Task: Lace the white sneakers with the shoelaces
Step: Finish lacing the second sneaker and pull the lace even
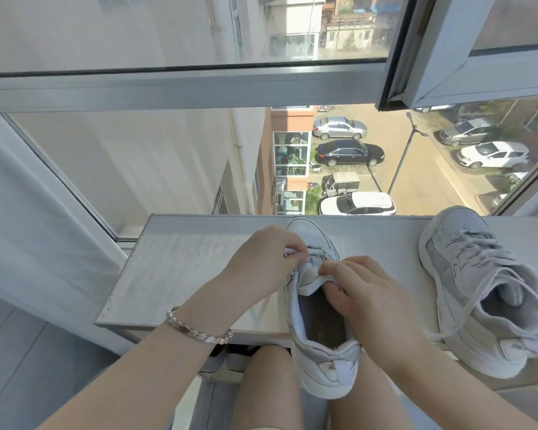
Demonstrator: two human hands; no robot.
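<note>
A white sneaker lies toe-away on the white windowsill, its heel hanging over the front edge above my knees. My left hand pinches a white shoelace end at the sneaker's left eyelets. My right hand grips the sneaker's tongue, thumb inside the opening. Crossed laces show between my hands. A second white sneaker stands on the sill to the right, laced, with loose lace ends trailing.
Large window panes rise right behind the sill, and an open window sash juts in at the upper right. A white curtain hangs at the left. Dark shoes sit on the floor under the sill.
</note>
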